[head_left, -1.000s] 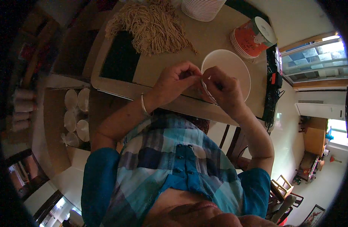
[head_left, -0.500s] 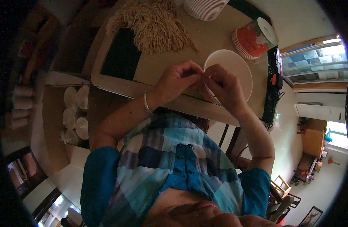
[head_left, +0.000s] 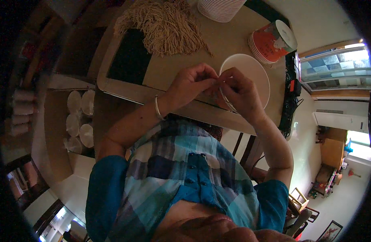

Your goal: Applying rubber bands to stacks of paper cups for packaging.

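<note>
My left hand [head_left: 190, 85], with a bangle at its wrist, meets my right hand [head_left: 244, 92] over the near-left rim of a paper bucket [head_left: 252, 72]. This bucket is white inside and orange outside, and it tilts at the table's near edge with its mouth showing. Fingers of both hands are pinched together, tip to tip. What lies between the fingertips is too small and too hidden to make out. Beyond my left hand, a loose heap of tan cords [head_left: 167, 30] lies on the table.
At the back stands a stack of white-rimmed buckets [head_left: 221, 10]. An orange printed bucket stack [head_left: 270, 42] is at the far right, next to black cables [head_left: 289, 90] along the table's edge. A cardboard carton [head_left: 56, 137] on the left holds several white round tubs [head_left: 73, 125].
The bucket has shifted very slightly to the right within the view. Both hands keep their pinch at its rim, with only tiny finger movement.
</note>
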`<act>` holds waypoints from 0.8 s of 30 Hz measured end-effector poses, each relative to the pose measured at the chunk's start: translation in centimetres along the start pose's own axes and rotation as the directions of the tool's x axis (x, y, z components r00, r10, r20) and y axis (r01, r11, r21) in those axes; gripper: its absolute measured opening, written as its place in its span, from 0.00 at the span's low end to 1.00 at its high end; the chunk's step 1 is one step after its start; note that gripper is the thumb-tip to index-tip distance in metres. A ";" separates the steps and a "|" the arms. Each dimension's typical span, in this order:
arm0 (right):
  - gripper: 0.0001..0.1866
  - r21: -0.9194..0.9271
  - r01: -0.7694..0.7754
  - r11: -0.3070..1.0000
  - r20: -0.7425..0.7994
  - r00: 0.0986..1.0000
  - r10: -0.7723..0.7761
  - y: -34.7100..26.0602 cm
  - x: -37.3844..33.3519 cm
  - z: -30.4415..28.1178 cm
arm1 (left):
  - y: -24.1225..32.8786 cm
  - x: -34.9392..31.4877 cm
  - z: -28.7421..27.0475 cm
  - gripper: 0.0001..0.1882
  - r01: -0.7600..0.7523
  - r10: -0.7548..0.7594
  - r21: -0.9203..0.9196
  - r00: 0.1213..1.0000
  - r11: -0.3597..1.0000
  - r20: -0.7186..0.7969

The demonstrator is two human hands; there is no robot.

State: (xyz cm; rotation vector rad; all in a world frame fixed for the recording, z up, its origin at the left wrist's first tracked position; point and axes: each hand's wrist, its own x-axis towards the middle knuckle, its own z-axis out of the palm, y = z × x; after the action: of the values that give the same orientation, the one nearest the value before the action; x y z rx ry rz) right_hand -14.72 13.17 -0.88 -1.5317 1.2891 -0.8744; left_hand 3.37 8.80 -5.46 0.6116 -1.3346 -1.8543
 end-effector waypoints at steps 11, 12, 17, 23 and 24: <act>0.07 0.044 -0.131 0.990 -0.002 0.991 0.131 -0.5 0.3 -0.5 | -0.2 0.3 -0.3 0.05 -0.030 0.029 0.028 0.999 0.999 0.013; 0.07 0.043 -0.131 0.990 0.000 0.991 0.131 -0.9 0.4 -0.5 | -0.3 0.3 -0.4 0.05 -0.030 0.030 0.028 0.999 0.999 0.011; 0.07 0.018 -0.222 0.975 0.018 0.975 0.222 -1.4 0.4 -0.8 | -0.2 0.6 -0.9 0.05 -0.150 0.136 0.159 0.986 0.976 0.093; 0.08 0.012 -0.212 0.977 0.056 0.976 0.211 -1.1 0.5 -1.0 | -0.6 0.7 -1.3 0.06 -0.204 0.190 0.383 0.979 0.901 0.073; 0.08 0.012 -0.213 0.977 0.055 0.976 0.212 -1.1 0.5 -1.0 | -0.7 0.8 -1.4 0.06 -0.204 0.190 0.382 0.979 0.901 0.074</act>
State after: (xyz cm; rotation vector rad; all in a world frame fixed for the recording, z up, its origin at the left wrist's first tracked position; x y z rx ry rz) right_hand -15.18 12.56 0.49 -1.3646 1.3737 -0.7019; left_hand 3.73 7.52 -6.53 0.6181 -1.7404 -1.4513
